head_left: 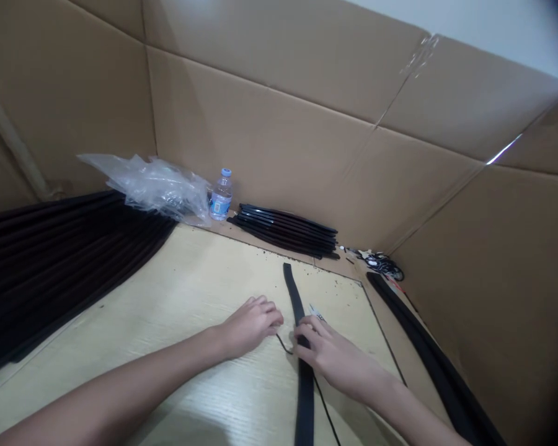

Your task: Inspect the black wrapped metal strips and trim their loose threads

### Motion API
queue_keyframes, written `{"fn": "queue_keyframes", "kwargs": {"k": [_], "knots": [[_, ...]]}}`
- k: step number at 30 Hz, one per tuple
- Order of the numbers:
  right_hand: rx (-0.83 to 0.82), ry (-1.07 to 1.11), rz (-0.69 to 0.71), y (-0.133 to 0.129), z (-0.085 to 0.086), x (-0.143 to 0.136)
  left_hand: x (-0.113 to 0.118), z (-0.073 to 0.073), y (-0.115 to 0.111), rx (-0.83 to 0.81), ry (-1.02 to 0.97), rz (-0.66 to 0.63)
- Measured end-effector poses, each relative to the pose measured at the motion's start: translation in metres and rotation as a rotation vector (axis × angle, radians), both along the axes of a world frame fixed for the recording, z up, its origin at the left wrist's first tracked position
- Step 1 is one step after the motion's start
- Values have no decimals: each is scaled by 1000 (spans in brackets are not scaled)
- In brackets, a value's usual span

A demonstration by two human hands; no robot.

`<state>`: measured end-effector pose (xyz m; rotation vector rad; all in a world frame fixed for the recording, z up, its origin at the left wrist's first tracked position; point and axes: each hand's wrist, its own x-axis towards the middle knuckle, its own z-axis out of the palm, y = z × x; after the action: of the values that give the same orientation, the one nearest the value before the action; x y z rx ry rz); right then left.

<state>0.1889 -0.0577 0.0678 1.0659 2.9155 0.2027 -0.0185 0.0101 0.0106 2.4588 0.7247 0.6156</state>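
Note:
A long flat black strip [305,390] runs up the pale tabletop. My right hand [328,353] is closed around the strip's middle, fingers over its left edge. What looks like the metal tip of small snips [316,313] shows just beyond the knuckles; the rest of it is hidden by that hand. To the left of the strip, my left hand [255,322] is closed in a pinch on a thin black cord [284,344]. The cord passes toward the strip and shows again on its right side, running down to the bottom edge.
Many long dark strips [65,260] lie at left. Behind are clear plastic bags [160,186], a water bottle [221,197] and a bundle of black strips [286,229]. Tangled black cord [385,265] and more strips [428,347] lie at right. Cardboard walls [270,136] enclose the table.

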Motion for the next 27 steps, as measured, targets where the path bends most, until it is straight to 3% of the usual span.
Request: {"fn": "queue_keyframes", "kwargs": {"k": [7,13,17,22,24,27], "knots": [[29,-184,257,13,-6,3,-1,-16,4,-1,-18,10],[87,-230,375,32,0,3,-9,-13,7,-180,-262,108],[122,-210,242,37,28,-7,-13,-2,16,-346,-512,220],[114,-127,-121,34,67,-16,-18,-3,30,-586,-805,311],[95,-81,-257,31,72,-14,-18,-7,34,-682,-918,343],[47,-9,-410,27,65,-8,-17,-10,39,-807,-1071,388]]}}
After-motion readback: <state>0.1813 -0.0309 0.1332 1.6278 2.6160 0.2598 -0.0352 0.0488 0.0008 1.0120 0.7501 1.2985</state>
